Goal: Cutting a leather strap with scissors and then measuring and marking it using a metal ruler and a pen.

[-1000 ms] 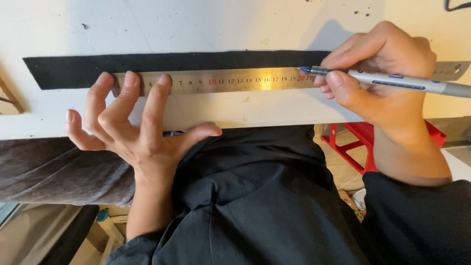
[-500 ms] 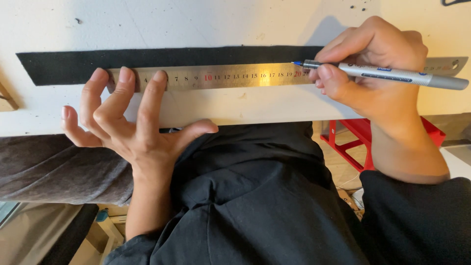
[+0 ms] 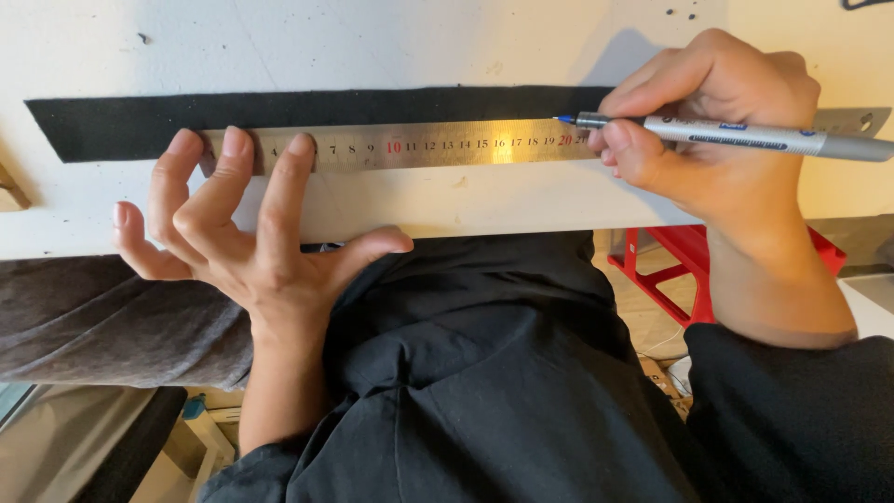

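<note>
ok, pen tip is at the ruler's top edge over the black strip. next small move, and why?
Probably draw the pen leftward along the ruler. The right hand holds its blue tip at the ruler's upper edge, on the black strip, and the left hand presses three fingertips on the ruler's left end, so the guide looks pinned.

Left hand (image 3: 244, 233) splayed, three fingertips pressed down near the worktop's front edge; right hand (image 3: 717, 121) curled in a writing grip, wrist bent.

The right hand (image 3: 717, 121) has slid the grey pen (image 3: 726, 135) leftward along the steel ruler (image 3: 419, 144) — its tip now sits further along the scale than before.
</note>
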